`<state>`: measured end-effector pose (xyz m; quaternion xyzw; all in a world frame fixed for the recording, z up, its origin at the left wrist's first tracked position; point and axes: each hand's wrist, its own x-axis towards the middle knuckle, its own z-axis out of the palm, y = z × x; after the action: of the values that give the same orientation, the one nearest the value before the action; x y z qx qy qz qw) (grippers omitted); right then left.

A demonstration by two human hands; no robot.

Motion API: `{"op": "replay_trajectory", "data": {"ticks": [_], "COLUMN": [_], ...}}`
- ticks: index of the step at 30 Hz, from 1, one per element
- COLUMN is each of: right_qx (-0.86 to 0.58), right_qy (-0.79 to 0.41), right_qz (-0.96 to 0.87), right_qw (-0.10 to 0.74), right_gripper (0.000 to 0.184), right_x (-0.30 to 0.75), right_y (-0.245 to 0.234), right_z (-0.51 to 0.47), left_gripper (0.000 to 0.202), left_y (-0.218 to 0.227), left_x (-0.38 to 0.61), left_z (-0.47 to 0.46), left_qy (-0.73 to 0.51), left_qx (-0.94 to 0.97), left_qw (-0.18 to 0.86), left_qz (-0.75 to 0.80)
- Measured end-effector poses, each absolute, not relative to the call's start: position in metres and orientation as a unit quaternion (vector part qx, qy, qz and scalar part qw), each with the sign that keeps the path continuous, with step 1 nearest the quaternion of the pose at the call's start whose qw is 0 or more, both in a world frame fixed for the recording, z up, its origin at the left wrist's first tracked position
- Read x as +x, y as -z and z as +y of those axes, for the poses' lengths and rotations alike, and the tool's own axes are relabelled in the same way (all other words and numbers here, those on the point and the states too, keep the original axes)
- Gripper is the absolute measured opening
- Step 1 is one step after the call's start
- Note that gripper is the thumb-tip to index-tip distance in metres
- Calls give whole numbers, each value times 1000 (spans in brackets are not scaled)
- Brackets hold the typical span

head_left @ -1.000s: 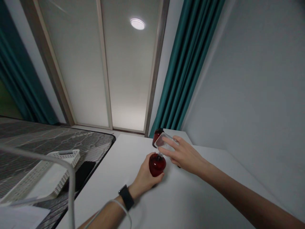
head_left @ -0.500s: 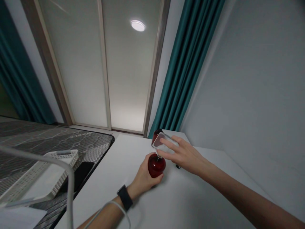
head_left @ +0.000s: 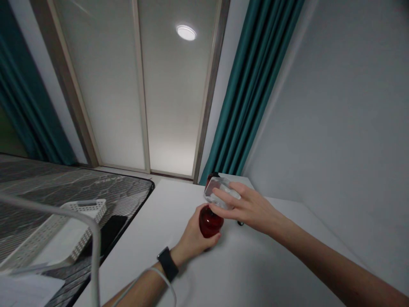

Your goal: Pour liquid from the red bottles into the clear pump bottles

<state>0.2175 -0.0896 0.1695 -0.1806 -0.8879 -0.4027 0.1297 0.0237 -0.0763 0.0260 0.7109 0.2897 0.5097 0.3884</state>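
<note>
My left hand (head_left: 194, 230) wraps around a dark red glass bottle (head_left: 211, 222) standing on the white table (head_left: 153, 221). My right hand (head_left: 252, 207) grips a clear, blocky cap (head_left: 220, 192) from above, and the cap sits down over the bottle's neck, hiding it. Just behind the cap, a second dark red bottle (head_left: 211, 178) stands mostly out of sight. A small dark object (head_left: 240, 223) peeks out beneath my right hand.
At the left, beyond the table's edge, lie a grey patterned mat (head_left: 64, 183), a white plastic basket (head_left: 83, 209) and a black flat object (head_left: 110, 234). A white curved rail (head_left: 95, 256) crosses the lower left. A wall bounds the right.
The clear cap has come down from above the bottle and now covers its neck. My right hand has lowered with it, while my left hand stays around the bottle.
</note>
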Motion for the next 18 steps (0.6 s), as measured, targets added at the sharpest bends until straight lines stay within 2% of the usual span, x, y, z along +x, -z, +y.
{"op": "replay_trajectory", "data": {"ticks": [8,14,18], "right_qx": [-195,-297,-354], "right_qy": [407,280,202], "right_qz": [-880,-891,-868], "right_qw": [148,196,283], "right_gripper": [45,52,54], "right_x": [218,230,234], "right_y": [-166,-137,-108], "right_z": [-89,-82,-80], "left_gripper": [75,75,74], "left_y": [-24,-22,-19], "left_x": [24,25,25], "left_z": [-77,-74,-72], "left_qy": [-507,-498,-489], "left_qx": [711,713,717], "left_qw": [390,384,392], "left_qz": [291,310,306]}}
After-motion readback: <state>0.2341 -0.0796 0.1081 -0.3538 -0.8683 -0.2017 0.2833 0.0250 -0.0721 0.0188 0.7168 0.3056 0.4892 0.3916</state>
